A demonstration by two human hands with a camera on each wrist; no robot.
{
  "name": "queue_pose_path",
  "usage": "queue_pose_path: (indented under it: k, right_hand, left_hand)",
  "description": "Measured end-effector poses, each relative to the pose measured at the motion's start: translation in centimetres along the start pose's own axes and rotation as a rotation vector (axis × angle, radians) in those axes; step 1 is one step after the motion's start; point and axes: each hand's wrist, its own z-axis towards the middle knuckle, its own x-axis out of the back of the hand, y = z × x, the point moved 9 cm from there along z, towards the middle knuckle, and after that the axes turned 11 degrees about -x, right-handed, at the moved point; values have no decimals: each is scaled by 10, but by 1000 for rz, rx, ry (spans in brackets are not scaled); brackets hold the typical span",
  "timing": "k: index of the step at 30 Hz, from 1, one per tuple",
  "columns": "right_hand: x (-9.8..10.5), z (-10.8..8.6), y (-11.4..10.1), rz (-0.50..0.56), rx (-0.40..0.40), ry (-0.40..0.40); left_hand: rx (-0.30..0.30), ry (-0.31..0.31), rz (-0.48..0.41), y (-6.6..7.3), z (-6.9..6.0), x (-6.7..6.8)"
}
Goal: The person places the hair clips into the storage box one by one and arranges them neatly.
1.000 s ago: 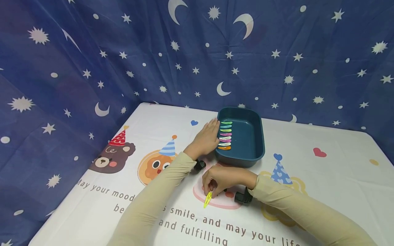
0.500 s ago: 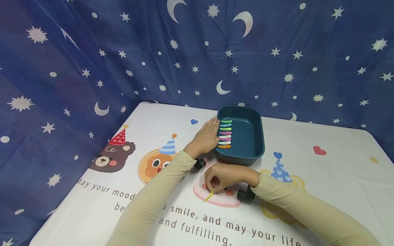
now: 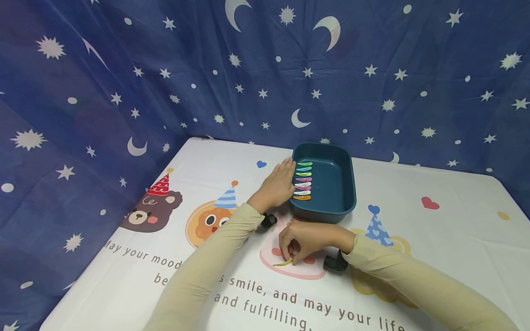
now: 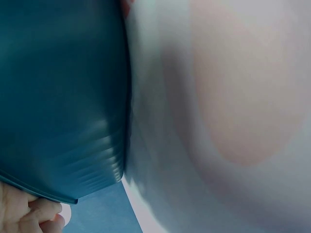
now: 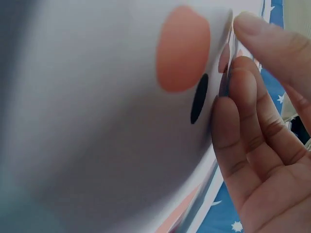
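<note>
My right hand [image 3: 308, 238] pinches a yellow snap hair clip [image 3: 283, 263] between thumb and fingers, low over the white cloth. The clip lies nearly level, seen almost edge-on in the head view. My left hand [image 3: 276, 183] rests with straight fingers against the left side of a dark teal basin [image 3: 333, 184]. Several coloured hair clips [image 3: 304, 179] form a row along the basin's left side; I cannot tell how they are fixed. The left wrist view has the fingers [image 4: 29, 211] by the basin's rim. In the right wrist view, the thumb [image 5: 252, 26] and curled fingers show, but the clip is hard to make out.
A white cloth [image 3: 447, 239] printed with cartoon animals and lettering covers the table. Behind and to the left hangs a dark blue curtain [image 3: 356, 115] with moons and stars. The basin stands near the table's back edge.
My right hand has drifted slightly right and turned the yellow hair clip from pointing down-left to nearly level. My left hand and the basin have stayed in place.
</note>
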Motion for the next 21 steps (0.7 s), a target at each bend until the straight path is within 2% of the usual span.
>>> queue_pose_path:
  k: [5, 10, 14, 21]
  right_hand:
    - [-3, -2, -3, 3, 19, -20]
    - [-5, -4, -2, 7, -17, -32]
    - [-5, -3, -1, 14, -40, -28]
    - [-2, 0, 0, 3, -40, 2]
  left_hand:
    - [2, 1, 0, 0, 0, -1]
    - [4, 5, -5, -1, 1, -1]
    - [5, 6, -3, -2, 1, -2]
    - [0, 22, -53, -2, 0, -1]
